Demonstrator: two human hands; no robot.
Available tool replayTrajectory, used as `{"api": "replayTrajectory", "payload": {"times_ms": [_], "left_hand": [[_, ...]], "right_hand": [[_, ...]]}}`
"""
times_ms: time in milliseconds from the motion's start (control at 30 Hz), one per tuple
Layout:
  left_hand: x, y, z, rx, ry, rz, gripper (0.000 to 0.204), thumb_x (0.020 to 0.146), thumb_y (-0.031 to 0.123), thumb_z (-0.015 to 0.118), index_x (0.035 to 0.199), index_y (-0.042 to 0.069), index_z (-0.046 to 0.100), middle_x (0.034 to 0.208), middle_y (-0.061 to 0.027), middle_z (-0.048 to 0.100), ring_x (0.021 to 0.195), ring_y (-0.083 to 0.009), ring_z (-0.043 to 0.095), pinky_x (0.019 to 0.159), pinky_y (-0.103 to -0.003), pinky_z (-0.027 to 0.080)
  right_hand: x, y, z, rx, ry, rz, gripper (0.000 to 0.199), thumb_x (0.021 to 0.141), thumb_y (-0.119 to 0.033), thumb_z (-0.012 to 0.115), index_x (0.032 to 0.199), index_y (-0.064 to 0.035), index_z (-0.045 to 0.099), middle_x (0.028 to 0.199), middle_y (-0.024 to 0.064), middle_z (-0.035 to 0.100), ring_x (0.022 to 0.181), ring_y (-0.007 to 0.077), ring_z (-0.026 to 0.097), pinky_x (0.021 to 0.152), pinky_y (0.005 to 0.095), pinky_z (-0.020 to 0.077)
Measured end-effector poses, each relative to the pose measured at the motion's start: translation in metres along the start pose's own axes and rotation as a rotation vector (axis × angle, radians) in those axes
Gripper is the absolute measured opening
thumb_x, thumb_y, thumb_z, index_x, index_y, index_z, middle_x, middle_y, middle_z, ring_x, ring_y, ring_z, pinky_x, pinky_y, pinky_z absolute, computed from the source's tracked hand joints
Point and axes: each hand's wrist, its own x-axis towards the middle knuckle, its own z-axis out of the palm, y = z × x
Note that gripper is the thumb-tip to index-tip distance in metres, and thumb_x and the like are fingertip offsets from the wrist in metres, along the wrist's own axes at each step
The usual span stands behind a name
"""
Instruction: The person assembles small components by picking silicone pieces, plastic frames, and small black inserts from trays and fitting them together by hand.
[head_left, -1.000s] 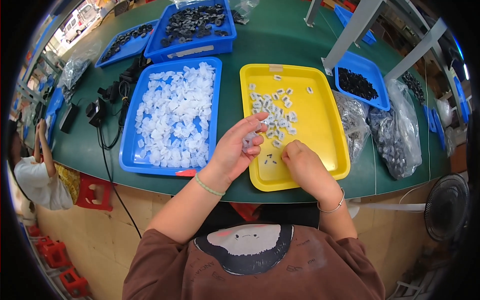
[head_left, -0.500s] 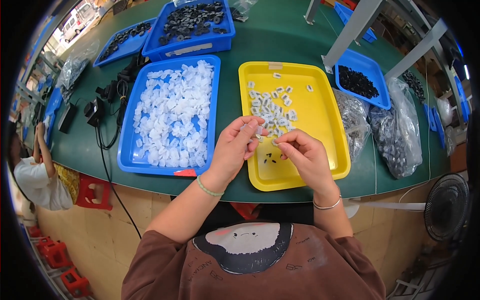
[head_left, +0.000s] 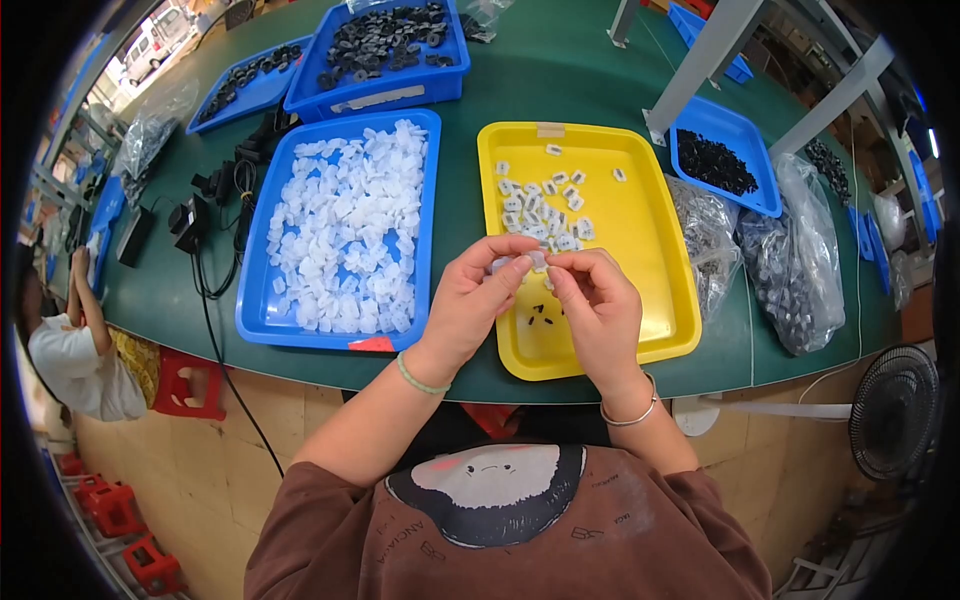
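Note:
Over the near half of the yellow tray, my two hands meet fingertip to fingertip. My left hand is closed in a pinch around a small translucent white plastic piece. Against the same piece, thumb and fingers of my right hand are pressed together; anything else in them is hidden. Beyond the fingers lies a cluster of small whitish plastic pieces with dark centres. Several tiny black bits rest on the tray bottom between my hands.
Left stands a blue tray full of translucent white pieces. Behind it, a blue bin holds dark rings. Black adapters with cables lie farther left. At right are plastic bags, a blue tray of black parts and metal posts.
My right hand has moved left and slightly up, bringing its fingertips to the piece in my left hand. The left hand has shifted only slightly.

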Motion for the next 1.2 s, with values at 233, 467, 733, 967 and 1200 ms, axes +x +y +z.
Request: {"api": "replayTrajectory", "payload": {"times_ms": [233, 467, 733, 967, 1200], "left_hand": [[-0.002, 0.000, 0.009, 0.258, 0.122, 0.148, 0.022, 0.092, 0.013, 0.062, 0.110, 0.001, 0.063, 0.098, 0.0001, 0.064, 0.079, -0.0043, 0.054, 0.070, -0.018, 0.044], [-0.002, 0.002, 0.006, 0.274, 0.046, 0.053, 0.021, 0.091, 0.013, 0.062, 0.108, -0.001, 0.064, 0.100, -0.0031, 0.066, 0.089, -0.0066, 0.058, 0.078, -0.021, 0.047], [-0.001, -0.003, 0.012, 0.237, 0.151, 0.059, 0.016, 0.093, 0.012, 0.061, 0.105, 0.002, 0.065, 0.073, 0.0063, 0.055, 0.058, 0.0007, 0.041, 0.050, -0.015, 0.030], [-0.003, -0.001, 0.010, 0.225, 0.158, 0.037, 0.018, 0.091, 0.012, 0.063, 0.102, -0.001, 0.067, 0.097, -0.0039, 0.068, 0.087, -0.0061, 0.059, 0.077, -0.020, 0.047], [-0.004, -0.003, 0.007, 0.205, 0.152, 0.020, 0.018, 0.090, 0.013, 0.065, 0.101, -0.001, 0.067, 0.096, -0.0032, 0.067, 0.086, -0.0056, 0.058, 0.077, -0.020, 0.047]], "right_hand": [[0.003, 0.000, 0.003, 0.059, 0.015, -0.014, 0.007, 0.087, -0.002, 0.064, 0.093, 0.0019, 0.063, 0.088, 0.0061, 0.061, 0.074, 0.0108, 0.060, 0.067, 0.0223, 0.0494], [0.002, 0.001, -0.001, 0.057, 0.006, 0.004, 0.008, 0.087, -0.001, 0.063, 0.095, 0.0016, 0.064, 0.088, 0.0067, 0.062, 0.077, 0.0114, 0.063, 0.067, 0.0224, 0.0501], [0.004, -0.003, -0.008, 0.185, 0.103, 0.106, 0.009, 0.088, -0.001, 0.063, 0.096, 0.0025, 0.063, 0.083, 0.0021, 0.065, 0.074, 0.0078, 0.061, 0.069, 0.0205, 0.0494], [0.005, 0.001, 0.006, -0.074, 0.137, -0.191, 0.008, 0.084, -0.001, 0.067, 0.091, 0.0022, 0.064, 0.088, 0.0050, 0.061, 0.071, 0.0109, 0.059, 0.068, 0.0217, 0.0488], [0.005, 0.006, 0.005, 0.077, 0.144, -0.009, 0.008, 0.082, -0.001, 0.069, 0.087, 0.0024, 0.064, 0.089, 0.0058, 0.059, 0.075, 0.0115, 0.059, 0.068, 0.0218, 0.0476]]}}
